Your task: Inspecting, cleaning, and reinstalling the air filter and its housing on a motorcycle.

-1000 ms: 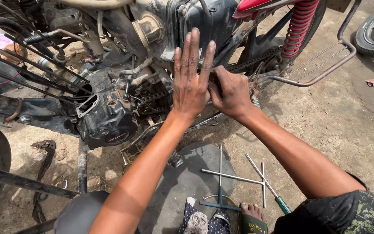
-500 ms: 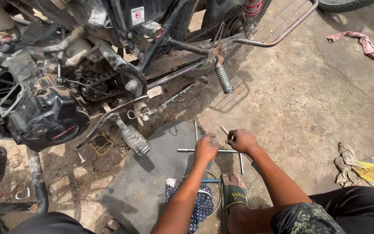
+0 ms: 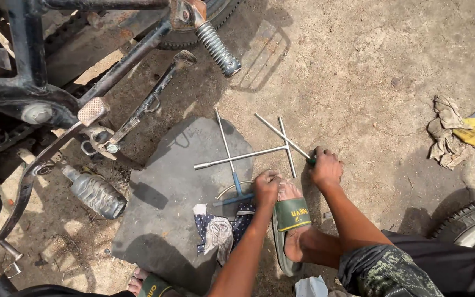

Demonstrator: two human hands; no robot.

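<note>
Crouching over a dark mat (image 3: 166,220) on the dirt, the person has both hands down among the tools. Risk noted: three T-handled wrenches lie crossed on one another, so lifting one could drag or flip its neighbours; the sandalled foot (image 3: 292,212) sits just near of them and could be struck. Loose grit may also let a shaft roll.

Right hand (image 3: 324,168): fingers curled and closed around the green grip of a long tool (image 3: 281,135), whose shaft runs far-left across the ground. Grasp appears firm.

Left hand (image 3: 266,184): fingers bent and pressed together, knuckles up, resting at the near end of the T-wrenches (image 3: 248,154), beside the blue-handled one (image 3: 237,184). Whether it actually pinches a shaft cannot be told; fingertips are hidden.

Surroundings: motorcycle frame (image 3: 28,82) and footpeg spring (image 3: 215,49) far left, a patterned cloth (image 3: 215,231) near the mat, rags (image 3: 446,132) at right.
</note>
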